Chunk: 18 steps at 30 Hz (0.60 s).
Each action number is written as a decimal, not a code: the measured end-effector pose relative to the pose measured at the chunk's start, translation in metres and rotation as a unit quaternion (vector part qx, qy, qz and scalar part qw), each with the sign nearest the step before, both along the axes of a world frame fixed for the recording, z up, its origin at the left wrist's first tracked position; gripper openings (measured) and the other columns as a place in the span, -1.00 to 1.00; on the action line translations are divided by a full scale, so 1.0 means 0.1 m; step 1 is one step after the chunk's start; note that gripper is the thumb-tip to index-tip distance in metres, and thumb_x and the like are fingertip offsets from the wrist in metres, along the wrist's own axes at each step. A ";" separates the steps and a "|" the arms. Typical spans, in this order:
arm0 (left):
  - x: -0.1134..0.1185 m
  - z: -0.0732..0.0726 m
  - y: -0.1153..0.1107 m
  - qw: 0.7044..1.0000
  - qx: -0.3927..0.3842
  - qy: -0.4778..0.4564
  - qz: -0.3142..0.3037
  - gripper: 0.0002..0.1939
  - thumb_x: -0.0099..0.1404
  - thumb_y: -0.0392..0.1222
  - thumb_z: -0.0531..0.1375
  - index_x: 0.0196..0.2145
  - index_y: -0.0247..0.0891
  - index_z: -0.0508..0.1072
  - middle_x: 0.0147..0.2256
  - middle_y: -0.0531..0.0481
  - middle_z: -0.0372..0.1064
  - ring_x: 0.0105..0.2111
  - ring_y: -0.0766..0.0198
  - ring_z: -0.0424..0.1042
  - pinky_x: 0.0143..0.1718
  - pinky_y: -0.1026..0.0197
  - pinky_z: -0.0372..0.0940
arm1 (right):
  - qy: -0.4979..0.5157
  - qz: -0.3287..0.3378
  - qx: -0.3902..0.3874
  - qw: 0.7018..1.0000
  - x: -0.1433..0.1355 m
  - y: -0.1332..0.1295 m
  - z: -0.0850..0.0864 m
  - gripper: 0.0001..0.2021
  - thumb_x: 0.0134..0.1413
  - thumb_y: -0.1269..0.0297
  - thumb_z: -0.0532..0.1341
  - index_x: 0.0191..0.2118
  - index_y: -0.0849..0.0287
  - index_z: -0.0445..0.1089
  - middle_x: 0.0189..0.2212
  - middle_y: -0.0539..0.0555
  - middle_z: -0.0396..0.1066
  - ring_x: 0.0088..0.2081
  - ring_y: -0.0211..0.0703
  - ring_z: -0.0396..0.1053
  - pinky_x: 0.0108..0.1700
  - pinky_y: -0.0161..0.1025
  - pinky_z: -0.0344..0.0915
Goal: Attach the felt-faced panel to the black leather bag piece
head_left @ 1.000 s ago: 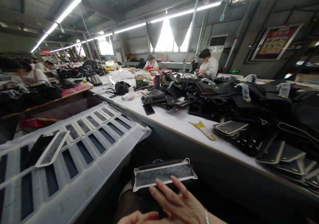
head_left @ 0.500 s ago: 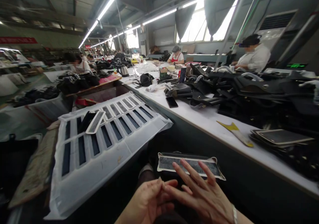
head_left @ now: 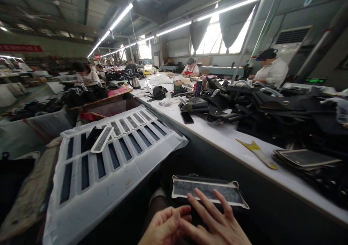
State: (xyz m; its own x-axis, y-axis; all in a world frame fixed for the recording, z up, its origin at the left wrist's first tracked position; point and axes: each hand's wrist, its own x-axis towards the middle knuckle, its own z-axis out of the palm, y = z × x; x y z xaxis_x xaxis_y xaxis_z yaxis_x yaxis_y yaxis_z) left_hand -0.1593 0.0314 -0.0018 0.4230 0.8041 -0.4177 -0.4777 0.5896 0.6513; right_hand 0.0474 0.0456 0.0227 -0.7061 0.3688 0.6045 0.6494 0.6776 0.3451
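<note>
— How many hands are in view low down, and what are they doing?

— Two. The right hand [head_left: 217, 227] lies flat with its fingers spread, fingertips resting on the near edge of one flat grey felt-like rectangular panel with a pale border [head_left: 208, 190]. The left hand [head_left: 163, 228] is loosely curled just beside it, its fingers touching the right hand's; it grips nothing that I can see.

— Where is that panel?

— Low in the middle of the view, below the edge of the long white worktable [head_left: 225, 138], lying on a dark stack on the person's lap.

— And how does it look?

— Long and narrow, with a dark grey fuzzy middle and a cream rim that flares out at the corners. It lies nearly level, long side across the view.

— Are there more like it?

— One similar pale-rimmed panel [head_left: 102, 139] lies askew on the white slotted sheet [head_left: 114, 165] to the left. That sheet shows two rows of dark slots; I count about six in the near row, and the far row I cannot count surely.

— Anything else on the table?

— One black phone [head_left: 187, 117], one yellow-and-cream flat scraper [head_left: 257, 153], a pile of black leather bags [head_left: 272, 110], and a stack of dark panels [head_left: 306, 158] at the right. Three other people sit at benches farther back.
</note>
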 end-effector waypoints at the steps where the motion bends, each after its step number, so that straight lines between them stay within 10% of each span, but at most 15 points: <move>1: 0.02 0.01 -0.01 0.999 -0.019 -0.046 0.009 -0.53 0.04 0.03 0.46 -0.18 -0.35 0.60 -0.01 -0.25 0.50 -0.09 0.11 0.51 -0.06 0.22 0.32 | -0.006 0.003 -0.004 1.000 0.00 0.00 0.01 -0.57 0.35 0.36 0.03 0.23 -0.22 0.26 -0.02 -0.01 0.53 0.08 -0.09 0.37 0.37 0.11 -0.35; 8: 0.10 0.09 -0.04 0.978 -0.104 -0.162 0.075 -0.70 0.29 -0.10 0.29 -0.12 -0.38 0.57 0.09 -0.28 0.44 0.04 0.11 0.46 0.01 0.18 0.34 | 0.053 -0.035 -0.089 0.994 -0.13 -0.09 -0.05 -0.53 0.35 0.22 0.03 0.34 -0.11 0.13 0.03 0.15 0.49 0.09 -0.02 0.37 0.34 0.03 -0.29; 18: 0.05 0.17 -0.05 0.989 0.011 0.024 0.145 -0.55 0.14 0.05 0.39 -0.14 -0.36 0.59 -0.03 -0.26 0.52 -0.08 0.09 0.47 -0.02 0.15 0.31 | 0.047 -0.034 -0.065 0.996 -0.23 -0.08 0.01 -0.58 0.37 0.24 0.03 0.28 -0.10 0.24 0.01 0.09 0.52 0.04 -0.05 0.41 0.37 0.06 -0.37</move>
